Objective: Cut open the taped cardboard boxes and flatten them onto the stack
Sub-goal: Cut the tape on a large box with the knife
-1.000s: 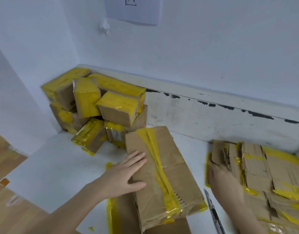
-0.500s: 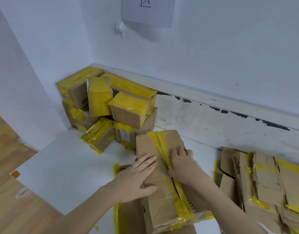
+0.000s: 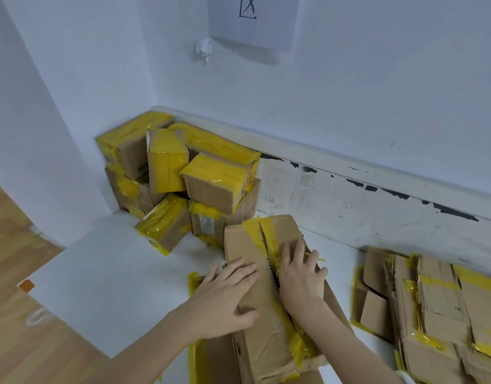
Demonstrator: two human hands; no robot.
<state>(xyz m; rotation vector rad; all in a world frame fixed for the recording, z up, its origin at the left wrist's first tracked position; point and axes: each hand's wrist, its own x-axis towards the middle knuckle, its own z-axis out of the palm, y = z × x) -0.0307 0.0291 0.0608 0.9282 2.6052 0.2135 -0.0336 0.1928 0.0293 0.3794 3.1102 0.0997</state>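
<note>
A long brown cardboard box [image 3: 247, 245] lies on the white table in front of me, its yellow tape slit down the middle seam. My left hand [image 3: 225, 297] rests flat on the left flap, fingers spread. My right hand [image 3: 301, 275] lies on the right flap with its fingertips over the cut seam. The stack of flattened cardboard [image 3: 438, 309] with yellow tape scraps lies at the right. Under the box lies another flat cardboard piece [image 3: 219, 358]. No knife shows.
A pile of taped boxes [image 3: 183, 178] wrapped in yellow tape fills the back left corner against the wall. A scuffed white ledge [image 3: 349, 200] runs along the back. The white table edge [image 3: 72, 320] drops to a wooden floor at the left.
My right hand left the flattened stack and came across onto the box's taped seam. The seam now gapes open. The view has shifted up and right; the knife is out of sight.
</note>
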